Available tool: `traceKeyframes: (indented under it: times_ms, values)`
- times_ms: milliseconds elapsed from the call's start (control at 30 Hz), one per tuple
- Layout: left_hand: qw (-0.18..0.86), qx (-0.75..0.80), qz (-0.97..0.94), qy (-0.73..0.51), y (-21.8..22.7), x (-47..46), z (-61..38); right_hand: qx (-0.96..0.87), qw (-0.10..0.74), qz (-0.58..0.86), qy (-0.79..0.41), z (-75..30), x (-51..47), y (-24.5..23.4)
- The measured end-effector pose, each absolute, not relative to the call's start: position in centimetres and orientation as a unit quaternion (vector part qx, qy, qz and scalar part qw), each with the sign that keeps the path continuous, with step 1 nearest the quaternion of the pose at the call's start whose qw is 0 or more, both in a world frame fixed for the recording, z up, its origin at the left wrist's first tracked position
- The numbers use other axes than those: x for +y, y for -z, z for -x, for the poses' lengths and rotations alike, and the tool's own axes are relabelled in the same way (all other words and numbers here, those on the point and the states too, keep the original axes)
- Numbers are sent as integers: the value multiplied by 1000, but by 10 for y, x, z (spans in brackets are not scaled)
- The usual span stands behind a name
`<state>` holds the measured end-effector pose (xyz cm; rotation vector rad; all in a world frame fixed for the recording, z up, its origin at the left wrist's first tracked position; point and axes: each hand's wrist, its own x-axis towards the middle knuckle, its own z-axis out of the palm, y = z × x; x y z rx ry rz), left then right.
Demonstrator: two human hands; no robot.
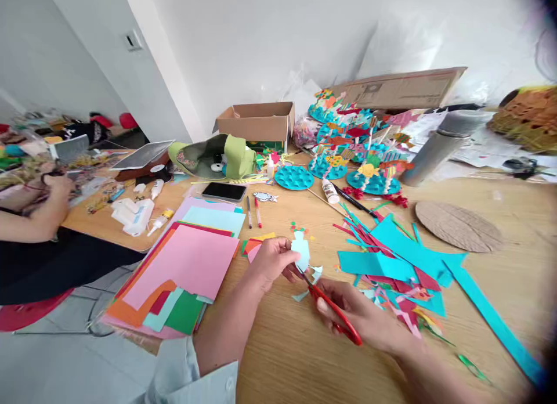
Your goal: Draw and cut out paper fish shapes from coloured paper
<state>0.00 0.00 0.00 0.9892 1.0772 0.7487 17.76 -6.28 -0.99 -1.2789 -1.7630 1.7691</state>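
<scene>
Pinched between thumb and fingers, a small pale blue paper cut-out (300, 252) sits in the person's left hand (270, 262), the grip pressed together near the paper's lower part. The right hand (354, 314) has its grip closed around red-handled scissors (335, 314), whose blades touch the cut-out's lower end. Both hands are held just above a light wooden table (278, 360).

Beside the left hand lies a stack of pink, orange and green paper sheets (183, 264). To the right, a loose heap of turquoise and crimson paper scraps (391, 262) lies near the scissors, and a long turquoise paper strip (491, 323) runs toward the table's edge. Farther up are a black smartphone (224, 191), a red marker (258, 212), and a white glue bottle (331, 191). Round turquoise bases with colourful paper decorations (373, 183) stand near a circular corrugated cardboard disc (459, 226). An open brown cardboard box (256, 122) sits behind them. At the far left, a co-worker's hand (56, 189) rests over a separate cluttered patch of the table.
</scene>
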Motion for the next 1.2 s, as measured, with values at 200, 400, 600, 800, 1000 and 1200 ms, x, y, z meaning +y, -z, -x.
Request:
traceKeyframes:
  times_ms: [200,400,600,800,1000,1200]
  values:
    - [680,476,-444,-339,0,-1,1,-605,181,437,-640,-179,-63,12]
    - [682,475,-445,-334,-2,-1,0,-593,185,435,-652,-178,-61,11]
    - [684,474,-443,-334,-3,-1,0,-595,184,437,-649,-177,-61,11]
    - [688,470,-441,-335,-2,-1,1,-594,185,438,-649,-178,-62,11]
    - [687,469,-443,-335,-1,-1,1,-596,183,439,-647,-179,-62,12]
    - [687,472,-440,-335,-1,-1,1,-596,186,435,-649,-178,-61,13]
